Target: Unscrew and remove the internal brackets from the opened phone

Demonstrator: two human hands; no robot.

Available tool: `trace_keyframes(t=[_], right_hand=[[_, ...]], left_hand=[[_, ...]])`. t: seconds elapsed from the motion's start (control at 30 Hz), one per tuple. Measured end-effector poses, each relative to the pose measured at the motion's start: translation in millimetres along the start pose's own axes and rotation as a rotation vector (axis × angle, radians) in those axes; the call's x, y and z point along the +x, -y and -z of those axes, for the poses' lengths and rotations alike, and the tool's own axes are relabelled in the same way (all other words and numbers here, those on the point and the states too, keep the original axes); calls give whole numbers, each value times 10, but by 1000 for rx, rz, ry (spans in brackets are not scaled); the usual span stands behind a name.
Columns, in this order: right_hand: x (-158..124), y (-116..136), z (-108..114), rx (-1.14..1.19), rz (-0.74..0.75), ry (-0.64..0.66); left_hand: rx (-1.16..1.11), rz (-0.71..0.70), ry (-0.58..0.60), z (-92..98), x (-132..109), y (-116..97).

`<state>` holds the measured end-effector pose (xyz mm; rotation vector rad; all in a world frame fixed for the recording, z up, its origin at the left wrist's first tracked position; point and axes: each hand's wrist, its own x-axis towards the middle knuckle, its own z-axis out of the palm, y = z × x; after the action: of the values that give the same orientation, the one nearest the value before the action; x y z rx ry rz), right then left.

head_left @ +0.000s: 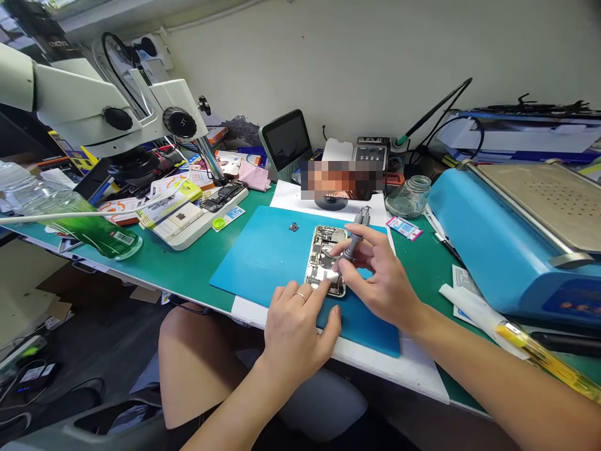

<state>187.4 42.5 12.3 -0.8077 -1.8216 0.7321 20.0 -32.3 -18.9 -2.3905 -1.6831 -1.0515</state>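
Observation:
An opened phone (323, 257) with its inner parts bare lies on a blue work mat (263, 257). My right hand (375, 275) pinches a grey screwdriver (354, 238), its tip down on the phone's lower half. My left hand (295, 326), a ring on one finger, rests on the mat with its fingers stretched flat, the fingertips pressing the phone's near end. A small dark part (293, 227) lies loose on the mat behind the phone.
A white microscope (113, 113) and a green-tinted bottle (70, 219) stand at the left. A blue machine (511, 238) fills the right side. A glass jar (410, 196), a small screen (286, 143) and a soldering station (373, 153) line the back wall.

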Motion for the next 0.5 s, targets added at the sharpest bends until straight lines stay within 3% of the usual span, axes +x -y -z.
trace_keyframes(t=[0.5], right_hand=[[-12,-27,12,-61,33,-29]], left_hand=[[-16,-26,36,15,3,-16]])
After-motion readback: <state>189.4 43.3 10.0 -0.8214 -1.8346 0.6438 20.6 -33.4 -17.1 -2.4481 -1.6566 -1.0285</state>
